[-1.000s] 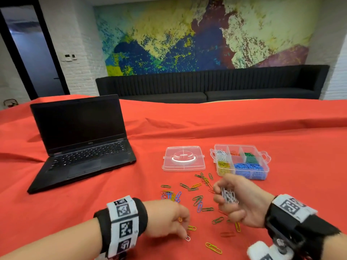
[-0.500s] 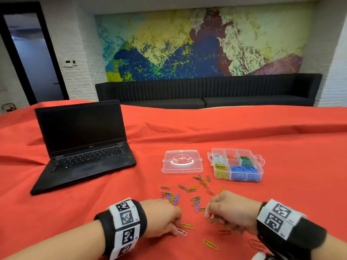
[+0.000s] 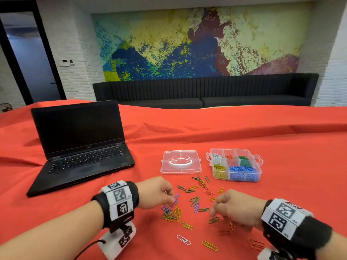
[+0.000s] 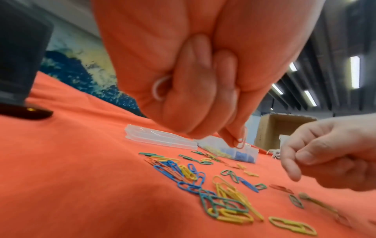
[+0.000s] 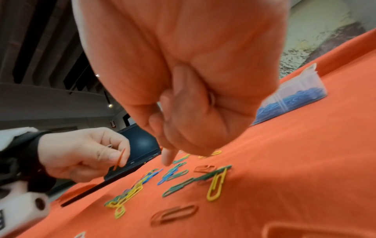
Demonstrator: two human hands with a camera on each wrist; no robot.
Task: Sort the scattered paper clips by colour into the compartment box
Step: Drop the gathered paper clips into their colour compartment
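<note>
Coloured paper clips (image 3: 195,201) lie scattered on the red cloth in front of the clear compartment box (image 3: 260,167), which holds white, orange, green, yellow and blue clips. My left hand (image 3: 171,200) hovers over a blue and yellow heap (image 4: 223,193). It pinches an orange clip (image 4: 241,142) between thumb and forefinger, with a white clip (image 4: 157,88) tucked in the palm. My right hand (image 3: 214,210) is curled palm down above a green clip (image 3: 214,220), forefinger (image 5: 168,158) pointing at the cloth. A pale bit of clip (image 5: 211,98) shows in its closed palm.
The box's clear lid (image 3: 181,162) lies left of the box. An open black laptop (image 3: 80,147) stands at the left. A white clip (image 3: 183,239), a yellow one (image 3: 210,245) and orange ones (image 3: 256,243) lie near the front edge. A black sofa runs along the far wall.
My left hand left the white clip at the front and moved away to the heap, now pinching an orange clip. My right hand turned palm down and sank toward the cloth, hiding its white clips.
</note>
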